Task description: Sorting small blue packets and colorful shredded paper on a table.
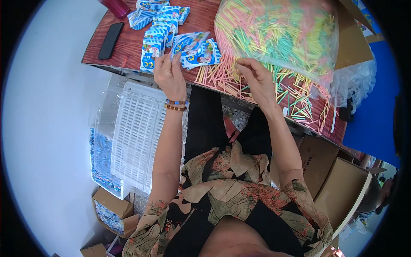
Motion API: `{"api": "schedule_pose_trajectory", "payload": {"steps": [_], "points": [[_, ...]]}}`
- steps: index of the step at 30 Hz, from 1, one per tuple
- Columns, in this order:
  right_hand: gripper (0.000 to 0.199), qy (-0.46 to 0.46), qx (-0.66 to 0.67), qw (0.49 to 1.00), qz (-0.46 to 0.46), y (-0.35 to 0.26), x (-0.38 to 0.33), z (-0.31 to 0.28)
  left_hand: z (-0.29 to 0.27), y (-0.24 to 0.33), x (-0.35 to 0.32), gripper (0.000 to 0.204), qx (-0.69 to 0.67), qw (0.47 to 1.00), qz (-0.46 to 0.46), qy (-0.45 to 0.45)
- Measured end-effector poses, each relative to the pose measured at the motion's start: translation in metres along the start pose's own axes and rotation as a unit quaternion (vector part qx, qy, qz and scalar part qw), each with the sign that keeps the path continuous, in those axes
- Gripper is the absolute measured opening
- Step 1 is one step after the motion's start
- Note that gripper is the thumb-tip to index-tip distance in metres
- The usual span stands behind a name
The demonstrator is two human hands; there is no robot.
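My left hand [171, 78] pinches a small blue-and-white packet [188, 44], raised and tilted over the near edge of the table. Beneath it lies another such packet [209, 55]. My right hand [259, 81] hovers at the edge of a heap of thin pink, yellow and green sticks [220, 70]; its thumb and forefinger are closed together, and whatever they hold cannot be made out. Behind the heap rests a large clear plastic bag [278, 32] full of the same sticks. Several more packets [153, 51] lie in an overlapping row left of my left hand.
A black phone [111, 40] and a dark red bottle [115, 6] are on the left of the wooden table [92, 53]. Below stands a white slatted plastic crate [135, 128] beside a tub of packets [100, 160]. Cardboard boxes [342, 192] stand at right, near crumpled clear plastic [357, 81].
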State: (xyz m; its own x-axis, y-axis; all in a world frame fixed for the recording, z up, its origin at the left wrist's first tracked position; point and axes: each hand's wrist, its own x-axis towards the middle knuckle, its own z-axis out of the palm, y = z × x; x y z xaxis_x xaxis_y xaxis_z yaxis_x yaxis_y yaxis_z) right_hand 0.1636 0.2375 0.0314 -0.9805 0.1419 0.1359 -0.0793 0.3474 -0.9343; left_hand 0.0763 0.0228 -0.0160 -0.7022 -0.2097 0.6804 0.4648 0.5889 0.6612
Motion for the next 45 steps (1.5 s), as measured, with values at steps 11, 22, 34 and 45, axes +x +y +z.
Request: {"api": "schedule_pose_trajectory", "payload": {"steps": [11,22,34,45], "points": [[0.024,-0.037,0.011,0.998,-0.052,-0.001,0.018,0.034,-0.023,0.009,0.019,0.037,0.165,0.977,-0.018,-0.132],[0.023,0.0,0.188,0.982,-0.018,-0.013,0.019,0.045,-0.041,0.039,-0.001,0.039,-0.256,0.929,-0.226,-0.141],[0.014,-0.085,0.194,0.97,0.118,-0.007,-0.042,0.019,-0.056,0.059,-0.053,0.015,-0.448,0.786,-0.384,-0.186],[0.01,-0.095,0.228,0.957,0.155,0.028,-0.089,0.014,-0.06,0.075,-0.103,0.01,-0.423,0.752,-0.463,-0.203]]}}
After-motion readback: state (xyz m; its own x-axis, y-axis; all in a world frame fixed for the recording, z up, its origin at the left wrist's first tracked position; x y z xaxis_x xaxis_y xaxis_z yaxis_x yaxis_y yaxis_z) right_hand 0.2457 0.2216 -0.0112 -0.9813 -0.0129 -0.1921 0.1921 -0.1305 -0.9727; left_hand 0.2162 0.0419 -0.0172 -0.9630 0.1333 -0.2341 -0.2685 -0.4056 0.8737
